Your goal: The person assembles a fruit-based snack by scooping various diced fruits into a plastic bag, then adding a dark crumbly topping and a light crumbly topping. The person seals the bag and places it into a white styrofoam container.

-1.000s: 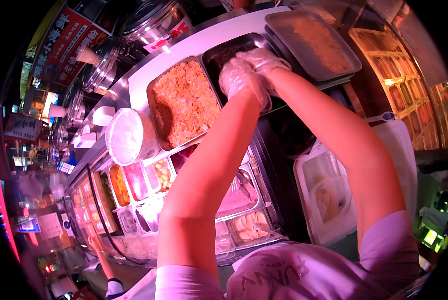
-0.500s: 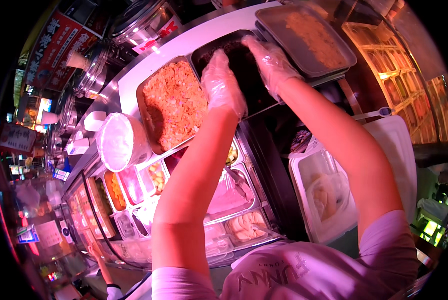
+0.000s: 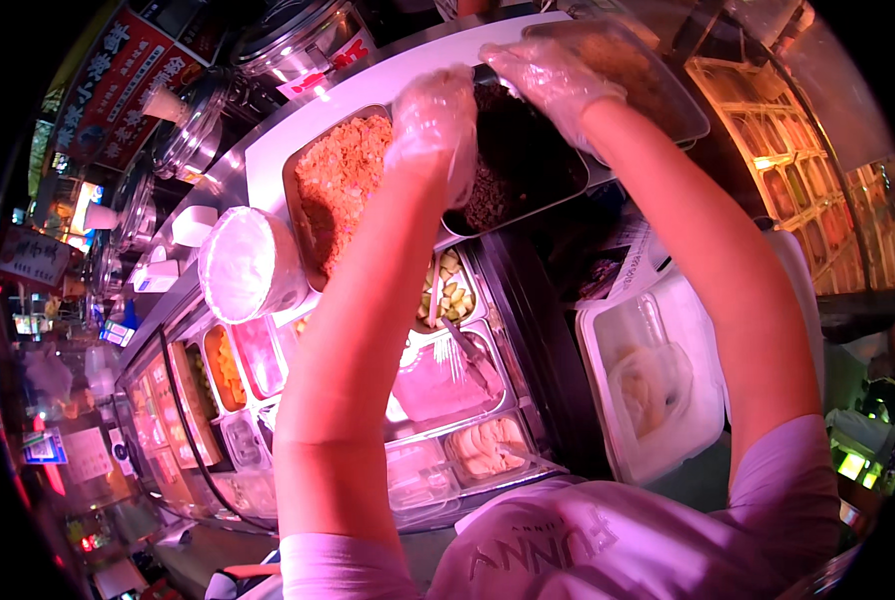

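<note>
Both my hands wear clear plastic gloves. My left hand [image 3: 433, 115] is over the edge where the tray of orange-brown flakes [image 3: 343, 165] meets a black tray of dark crumbly food [image 3: 513, 195]. The back of this hand faces me and hides its fingertips, so I cannot tell if it holds anything. My right hand [image 3: 553, 80] reaches over the far right corner of the black tray, its fingers stretched leftward and apart. Nothing shows in its grasp. Coarse dark crumbs lie in the near left part of the black tray.
Left of the flakes stands a white tub [image 3: 251, 265]. Nearer me are small pans with diced green pieces [image 3: 453, 295], orange cubes [image 3: 228, 370] and pale slices [image 3: 488, 447]. On the right stands a white bin [image 3: 683, 430]; a lidded tray [image 3: 658, 95] is behind my right hand.
Both hands have come up out of the black tray toward its far rim. My left hand has moved up and my right hand slightly up, uncovering more dark food.
</note>
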